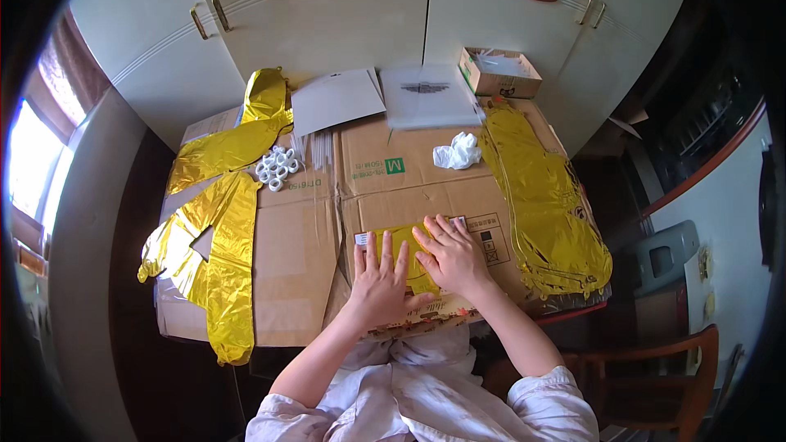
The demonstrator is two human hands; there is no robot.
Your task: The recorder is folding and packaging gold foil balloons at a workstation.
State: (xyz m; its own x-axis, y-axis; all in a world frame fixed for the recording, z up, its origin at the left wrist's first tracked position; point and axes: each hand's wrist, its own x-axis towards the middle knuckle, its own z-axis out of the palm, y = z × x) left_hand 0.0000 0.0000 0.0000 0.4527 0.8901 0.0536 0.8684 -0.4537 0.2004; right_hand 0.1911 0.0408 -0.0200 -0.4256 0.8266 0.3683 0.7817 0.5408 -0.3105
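Head view, and both bare hands were palm down! The left hand [381, 280] had its fingers straight and fanned apart over the left part of a flat, folded piece of shiny gold foil [421, 281], gripping nothing. The right hand [455, 260] lay over the folded piece's right part, fingers extended and slightly parted, no grip there either. Beneath the folded piece stretched brown printed cardboard [291, 258]. Just beyond it, a shade right, sat a crumpled white tissue [460, 152]; to its right sprawled wrinkled gold foil sheets [544, 205]. Over to its left came a cluster of small white rings [277, 169], then large creased gold foil shapes [231, 266]. Farthest beyond it: white card sheets [337, 104] and a small open cardboard box [506, 87].
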